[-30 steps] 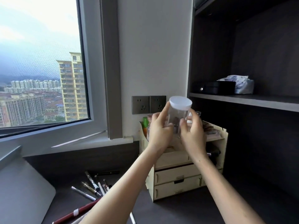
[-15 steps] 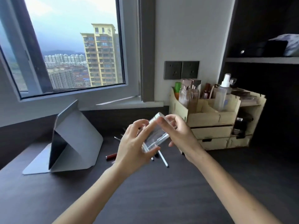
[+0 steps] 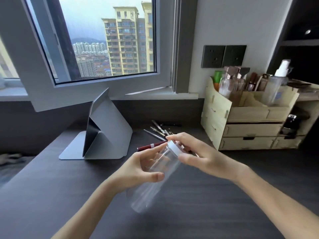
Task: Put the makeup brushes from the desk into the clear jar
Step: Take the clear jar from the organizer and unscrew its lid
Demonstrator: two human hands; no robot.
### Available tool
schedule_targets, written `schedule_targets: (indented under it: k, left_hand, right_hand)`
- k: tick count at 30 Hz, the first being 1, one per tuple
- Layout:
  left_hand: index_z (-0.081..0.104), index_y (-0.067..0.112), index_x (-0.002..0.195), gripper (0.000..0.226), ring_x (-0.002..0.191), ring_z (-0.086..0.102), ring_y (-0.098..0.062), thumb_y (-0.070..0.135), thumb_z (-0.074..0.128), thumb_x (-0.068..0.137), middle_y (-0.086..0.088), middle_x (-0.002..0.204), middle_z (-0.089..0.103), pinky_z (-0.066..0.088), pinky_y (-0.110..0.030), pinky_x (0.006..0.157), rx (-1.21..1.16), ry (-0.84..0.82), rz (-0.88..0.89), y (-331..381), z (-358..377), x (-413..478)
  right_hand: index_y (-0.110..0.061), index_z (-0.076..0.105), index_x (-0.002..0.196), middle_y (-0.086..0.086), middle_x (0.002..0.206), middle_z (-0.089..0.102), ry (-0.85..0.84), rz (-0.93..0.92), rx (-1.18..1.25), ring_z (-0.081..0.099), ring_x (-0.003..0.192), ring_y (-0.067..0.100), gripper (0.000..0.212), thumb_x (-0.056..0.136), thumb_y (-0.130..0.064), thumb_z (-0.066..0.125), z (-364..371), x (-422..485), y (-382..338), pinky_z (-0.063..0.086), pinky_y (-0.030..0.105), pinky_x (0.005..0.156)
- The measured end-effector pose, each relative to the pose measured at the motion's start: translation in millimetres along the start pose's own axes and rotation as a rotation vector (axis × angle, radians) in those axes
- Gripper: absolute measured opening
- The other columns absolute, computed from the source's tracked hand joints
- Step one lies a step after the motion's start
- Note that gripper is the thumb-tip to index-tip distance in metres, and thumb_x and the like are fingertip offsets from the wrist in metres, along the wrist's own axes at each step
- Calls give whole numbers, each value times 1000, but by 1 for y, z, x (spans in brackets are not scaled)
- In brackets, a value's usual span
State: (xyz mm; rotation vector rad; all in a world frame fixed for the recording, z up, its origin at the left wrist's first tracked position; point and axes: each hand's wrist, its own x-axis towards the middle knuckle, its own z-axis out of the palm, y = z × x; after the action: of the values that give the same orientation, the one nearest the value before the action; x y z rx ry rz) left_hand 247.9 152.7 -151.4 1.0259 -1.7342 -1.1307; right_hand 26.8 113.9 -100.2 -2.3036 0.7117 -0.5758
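A clear jar with a white lid is held tilted above the dark desk, lid end pointing away from me. My left hand wraps the jar's body from the left. My right hand has its fingers on the lid. Several makeup brushes lie in a loose pile on the desk just beyond my hands, one with a dark red handle. My hands hide part of the pile.
A grey folded tablet stand sits at the left. A wooden organiser with drawers and bottles stands at the right against the wall. Window and sill run along the back. Dark desk surface lies in front.
The jar came down from in front of the organiser to low over the desk and tilted. My right hand has shifted onto the lid; the view dropped toward the desk.
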Motion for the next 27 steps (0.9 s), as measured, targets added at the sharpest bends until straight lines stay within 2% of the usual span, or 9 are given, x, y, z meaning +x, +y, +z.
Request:
schedule_targets:
  k: [2, 6, 9, 12, 15, 18, 21, 24, 27]
  left_hand:
    - [52, 43, 129, 71, 124, 55, -12, 33, 83, 65, 11, 130, 62, 42, -27, 104, 9, -36, -20, -3, -3, -3]
    - [49, 42, 132, 74, 118, 60, -22, 30, 81, 67, -4, 128, 63, 44, -43, 106, 55, 0, -15, -9, -9, -2]
    - [52, 42, 127, 73, 105, 65, -19, 24, 81, 63, -10, 117, 65, 54, -32, 87, -78, 141, 41, -12, -17, -3]
    - [53, 48, 120, 68, 100, 69, -17, 20, 84, 66, -5, 113, 67, 56, -25, 76, -180, 381, 83, -18, -28, -6]
    - [52, 50, 118, 65, 106, 67, -18, 22, 76, 64, -2, 117, 67, 56, -25, 83, -244, 524, 93, -26, -30, -5]
    - [51, 49, 119, 66, 111, 64, -14, 27, 75, 62, -2, 117, 68, 54, -21, 86, -276, 615, 108, -31, -26, -2]
    - [48, 51, 120, 67, 114, 62, -17, 32, 75, 62, -1, 121, 65, 51, -32, 96, -249, 674, 118, -34, -24, 2]
    - [46, 55, 121, 69, 115, 60, -18, 36, 77, 62, -1, 124, 62, 48, -41, 98, -211, 700, 120, -36, -23, 4]
    - [44, 58, 122, 74, 114, 60, -13, 42, 82, 60, 3, 124, 61, 49, -39, 98, -151, 696, 128, -35, -26, 7]
  right_hand:
    - [-33, 40, 137, -14, 129, 49, -85, 51, 62, 51, 115, 3, 51, 90, -23, 58, -2, 1, 2, 47, 29, 98]
    - [-42, 46, 131, -20, 127, 51, -13, 34, 43, 51, 117, 1, 50, 86, -33, 65, -2, 6, 5, 52, 31, 96]
    - [-44, 55, 121, -9, 116, 62, 256, 33, 345, 61, 108, 8, 43, 80, -37, 67, -18, 2, 12, 57, 27, 83]
    - [-38, 59, 110, 2, 113, 64, 488, 152, 448, 65, 107, 17, 41, 73, -44, 73, -21, -11, 39, 53, 38, 93]
    - [-28, 54, 97, 9, 110, 65, 565, 372, 314, 65, 103, 21, 38, 69, -28, 79, 3, -27, 72, 51, 26, 87]
    - [-15, 50, 95, 8, 104, 63, 688, 519, 32, 61, 97, 26, 43, 68, -23, 82, 18, -45, 99, 50, 39, 85]
    - [-14, 47, 90, 3, 93, 60, 755, 631, -256, 57, 90, 28, 41, 71, -32, 78, 17, -55, 114, 42, 35, 70]
    - [-9, 49, 90, 6, 97, 62, 646, 691, -459, 58, 95, 31, 37, 77, -36, 71, 17, -57, 125, 37, 33, 70]
    - [-8, 56, 97, 7, 110, 62, 478, 737, -554, 54, 108, 30, 33, 84, -37, 63, 15, -55, 130, 40, 35, 86]
